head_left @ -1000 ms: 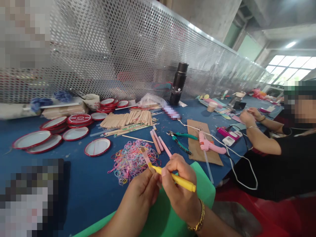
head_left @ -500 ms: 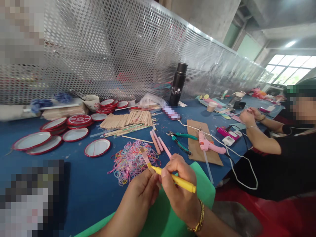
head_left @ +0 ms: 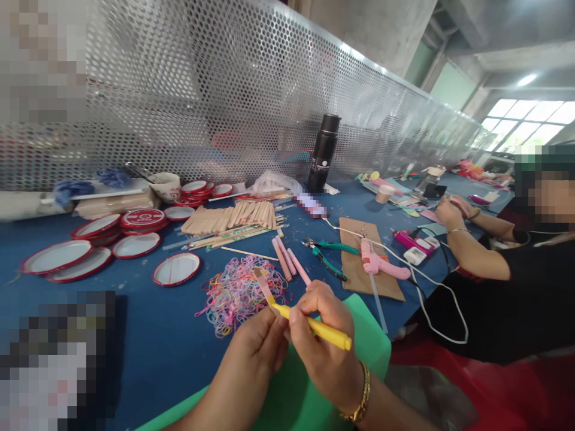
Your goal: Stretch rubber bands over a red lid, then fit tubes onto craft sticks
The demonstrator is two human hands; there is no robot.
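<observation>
My left hand (head_left: 260, 341) pinches the lower end of a flat wooden craft stick (head_left: 263, 284), which is coloured pink with a yellow patch near my fingers. In my right hand (head_left: 326, 335) is a yellow marker (head_left: 330, 332), its tip touching the stick at the yellow patch. Behind the stick lies a heap of thin coloured loops (head_left: 233, 299), pink, purple and blue. Just beyond my right hand rest several pink-toned markers (head_left: 283, 260). Both hands are over a green surface (head_left: 368, 335) at the blue table's front edge.
Several red-rimmed lids (head_left: 176, 269) and a row of wooden sticks (head_left: 233, 216) lie to the left. Teal pliers (head_left: 330, 263) and a pink glue gun (head_left: 377, 263) with a white cord are right, by cardboard (head_left: 354, 284). A black bottle (head_left: 323, 155) stands behind. Another person's arm (head_left: 478, 251) is far right.
My right hand and the yellow marker have shifted slightly left, along the stick's yellow patch. My left hand keeps its pinch on the stick, almost in the same place.
</observation>
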